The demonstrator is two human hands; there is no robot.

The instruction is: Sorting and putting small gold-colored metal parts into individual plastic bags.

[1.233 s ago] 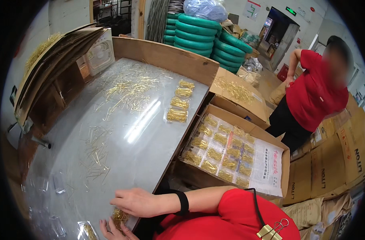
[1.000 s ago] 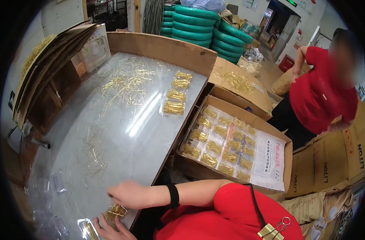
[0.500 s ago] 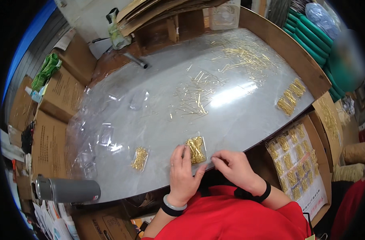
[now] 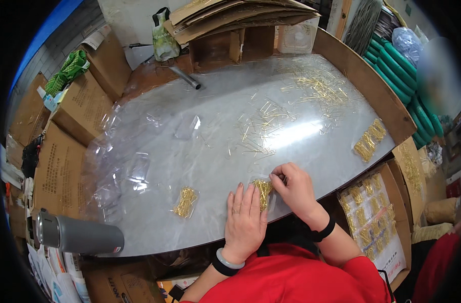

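Observation:
A small clear plastic bag of gold-coloured wire hooks [image 4: 263, 192] lies flat near the table's front edge. My left hand [image 4: 244, 217] lies over its left side, fingers stretched out and flat, partly covering it. At the bag's upper right corner, my right hand [image 4: 295, 189] is closed in a pinch; whatever is between thumb and forefinger is too small to make out. Another filled bag of gold hooks [image 4: 185, 202] rests to the left of my left hand. Loose gold hooks [image 4: 266, 126] are scattered beyond my hands.
Empty clear bags [image 4: 139, 169] spread over the table's left side, with a grey flask [image 4: 84, 234] at the front left corner. A metal tube [image 4: 185, 78] lies at the back. More packed hooks [image 4: 370, 140] sit at the right edge, and a carton [image 4: 404, 222] of them stands below.
My right hand has moved up from the bag's lower right corner to its upper right. My left hand has flattened over the bag's left side. The view has shifted slightly.

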